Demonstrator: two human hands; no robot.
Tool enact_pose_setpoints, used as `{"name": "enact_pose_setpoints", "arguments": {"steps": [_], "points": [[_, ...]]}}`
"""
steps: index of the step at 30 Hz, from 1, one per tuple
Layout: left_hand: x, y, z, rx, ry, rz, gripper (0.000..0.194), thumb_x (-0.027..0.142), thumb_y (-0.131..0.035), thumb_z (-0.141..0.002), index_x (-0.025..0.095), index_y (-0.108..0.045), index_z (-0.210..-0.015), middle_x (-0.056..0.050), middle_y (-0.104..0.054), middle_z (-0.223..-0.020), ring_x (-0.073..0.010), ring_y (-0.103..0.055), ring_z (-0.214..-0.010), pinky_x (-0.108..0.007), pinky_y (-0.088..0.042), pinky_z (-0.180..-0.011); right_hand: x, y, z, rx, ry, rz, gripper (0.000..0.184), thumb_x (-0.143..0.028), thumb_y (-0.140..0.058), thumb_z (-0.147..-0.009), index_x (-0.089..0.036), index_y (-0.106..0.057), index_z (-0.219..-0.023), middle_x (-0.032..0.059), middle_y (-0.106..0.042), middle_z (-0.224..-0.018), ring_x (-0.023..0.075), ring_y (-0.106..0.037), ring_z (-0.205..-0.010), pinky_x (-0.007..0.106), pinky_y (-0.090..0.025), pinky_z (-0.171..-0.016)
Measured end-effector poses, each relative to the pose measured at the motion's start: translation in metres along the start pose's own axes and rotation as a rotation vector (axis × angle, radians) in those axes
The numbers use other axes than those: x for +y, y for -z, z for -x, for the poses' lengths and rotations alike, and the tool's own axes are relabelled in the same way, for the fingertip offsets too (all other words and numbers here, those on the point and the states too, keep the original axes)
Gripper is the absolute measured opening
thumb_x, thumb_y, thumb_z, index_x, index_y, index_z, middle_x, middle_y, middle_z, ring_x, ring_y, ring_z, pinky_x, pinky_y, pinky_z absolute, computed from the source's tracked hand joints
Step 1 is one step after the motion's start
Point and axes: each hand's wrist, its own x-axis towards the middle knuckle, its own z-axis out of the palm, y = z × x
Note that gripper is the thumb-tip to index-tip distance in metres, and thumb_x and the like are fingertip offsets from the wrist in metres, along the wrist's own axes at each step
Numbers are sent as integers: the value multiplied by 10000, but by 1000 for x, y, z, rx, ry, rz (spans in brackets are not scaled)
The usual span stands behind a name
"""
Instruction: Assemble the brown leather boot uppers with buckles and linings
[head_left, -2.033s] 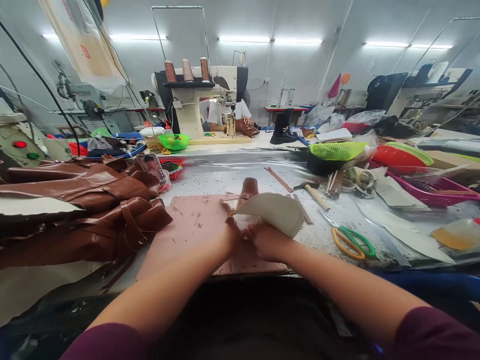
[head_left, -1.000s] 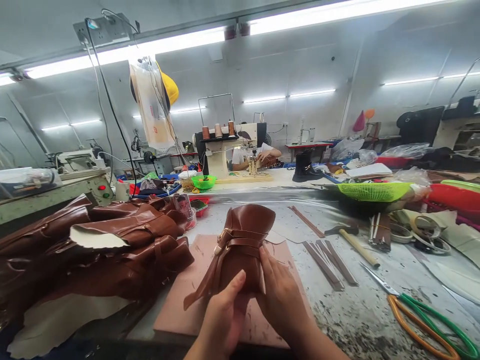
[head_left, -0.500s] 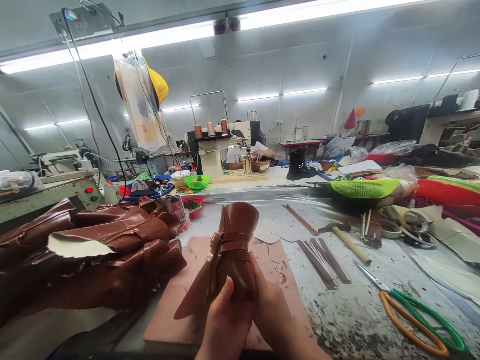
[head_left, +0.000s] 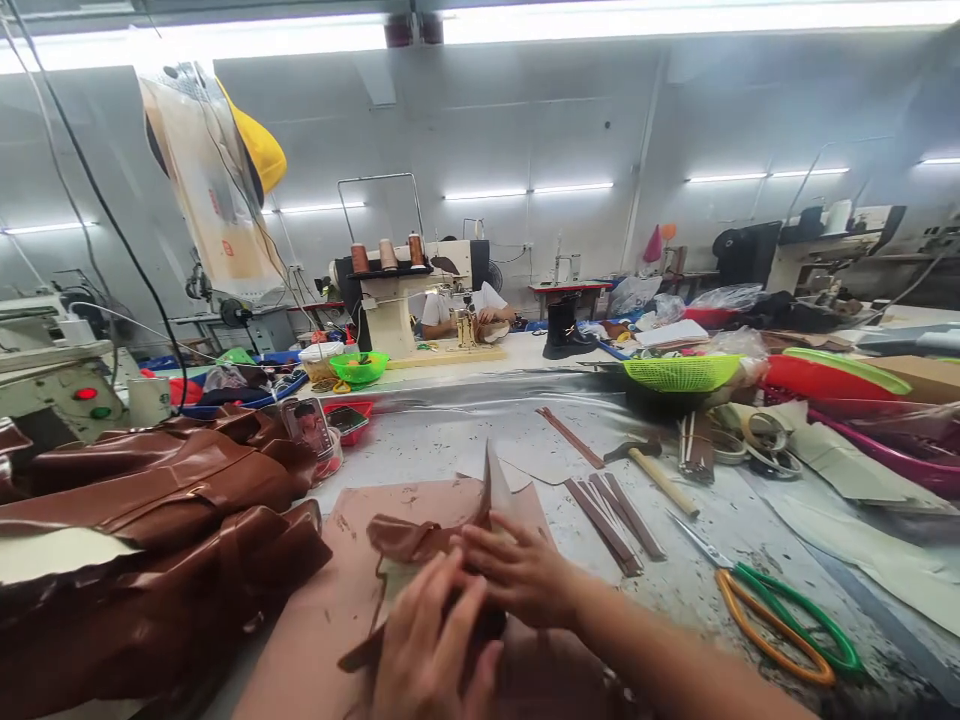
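Note:
A brown leather boot upper (head_left: pixel 401 537) lies folded and low over the pink board (head_left: pixel 315 590), its pale lining partly showing. A thin pointed flap (head_left: pixel 493 480) stands up at its far side. My left hand (head_left: pixel 431 630) curls over the near part of the upper, thumb and fingers bent around it. Over the far part lies my right hand (head_left: pixel 517 570), its fingers stretched out flat and pointing left, close to the left fingertips. Both hands are somewhat blurred, and they hide much of the leather between them.
Brown boot uppers (head_left: pixel 187 520) are heaped at left. To the right lie leather strips (head_left: pixel 615 520), a hammer (head_left: pixel 664 480) and scissors (head_left: pixel 772 600). Farther back stand a green basket (head_left: pixel 681 373), a sewing machine (head_left: pixel 405 310) and a black boot (head_left: pixel 566 328). Behind the machine a person sits.
The boot upper, upright between both hands before, is now down and folded on the board. My right hand has moved from its side to lie over it. The view has shifted right.

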Motion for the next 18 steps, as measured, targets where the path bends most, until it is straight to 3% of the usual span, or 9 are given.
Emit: {"name": "enact_pose_setpoints", "arguments": {"steps": [2,4,6,8,11,15,18], "points": [[-22,1,-10,-58,-43,-198,367,309,-525,-815,174,-575,-1153,-123,-625,-1153,-266,-590,-1023,-351,-482,-821,-6,-9,30,-157,-123,-43,375,-187,-363,-890,-293,-540,-1203,-42,-583,-1248,138,-415,-1237,339,-238,-1082],[-33,0,-13,-86,-58,-246,331,299,-469,-845,153,-583,-1120,-105,-671,-1045,-224,-638,-892,-307,-501,-729,2,-15,54,-370,-430,-53,385,-157,-391,-864,-356,-563,-1145,-70,-580,-1246,117,-422,-1230,315,-245,-1076],[-35,-4,-10,-89,-13,-245,305,268,-432,-862,149,-595,-1091,-98,-682,-984,-205,-649,-825,-290,-501,-682,21,-19,70,-520,-737,-5,415,-101,-375,-844,-298,-567,-1154,7,-547,-1287,166,-416,-1243,365,-269,-1057],[-31,-7,-7,-100,54,-239,299,266,-423,-864,156,-605,-1075,-98,-676,-951,-211,-650,-794,-293,-501,-651,43,-20,79,-607,-957,55,399,-88,-371,-843,-193,-550,-1183,127,-518,-1299,250,-443,-1219,431,-331,-992],[-24,-11,-5,-150,172,-140,289,284,-432,-859,181,-598,-1072,-72,-659,-885,-203,-647,-732,-284,-508,-601,65,-21,90,-784,-1245,81,297,-221,-474,-835,-134,-588,-1095,213,-586,-1151,343,-548,-1069,476,-430,-818],[-18,-12,-7,-213,421,118,267,281,-415,-869,224,-559,-1086,-45,-625,-907,-166,-643,-716,-239,-516,-587,69,-16,103,-976,-1545,64,621,-512,-565,-740,-91,-506,-1193,286,-550,-1141,443,-532,-1031,526,-427,-704],[-18,-11,-9,-178,445,184,269,299,-460,-849,228,-555,-1091,-46,-618,-920,-182,-631,-761,-258,-513,-649,66,-8,107,-1013,-1627,-15,683,-533,-538,-754,-136,-402,-1293,215,-563,-1157,372,-535,-1060,452,-426,-762]]}}
